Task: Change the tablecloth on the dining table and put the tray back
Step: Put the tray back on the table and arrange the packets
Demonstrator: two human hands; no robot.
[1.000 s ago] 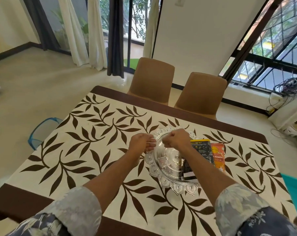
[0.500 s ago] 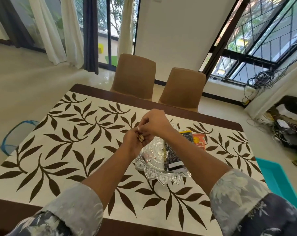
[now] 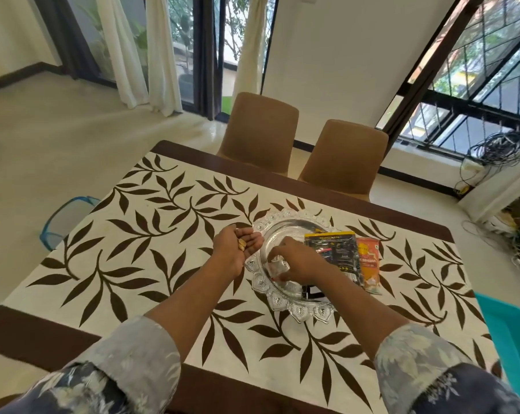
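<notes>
So the leaf-print tablecloth (image 3: pixel 163 249) is spread flat over the dining table, cream with big brown leaves, and the tray (image 3: pixel 300 309) sits on top of it a bit right of the middle, closer to the far side where the two brown chairs (image 3: pixel 261 132) are tucked in. It's a clear glass-looking tray with a scalloped rim. A black packet (image 3: pixel 333 252) lies partly in the tray and hangs over its right rim, and an orange packet (image 3: pixel 369 264) lies on the cloth just beside it, touching the black one. The left hand (image 3: pixel 236 249) is just left of the tray, palm up, fingers cupped around a few small gold bits (image 3: pixel 241 244), can't really tell what they are. The right hand (image 3: pixel 297 264) is down inside the tray, fingertips pinching a small clear wrapper (image 3: pixel 278 268) that rests on the tray's bottom. Both sleeves are a grey floral print. On the floor there's a blue basket (image 3: pixel 64 216) off to the left of the table, a teal bin (image 3: pixel 509 333) off to the right, and a tangle of cables (image 3: pixel 491 156) by the barred window
</notes>
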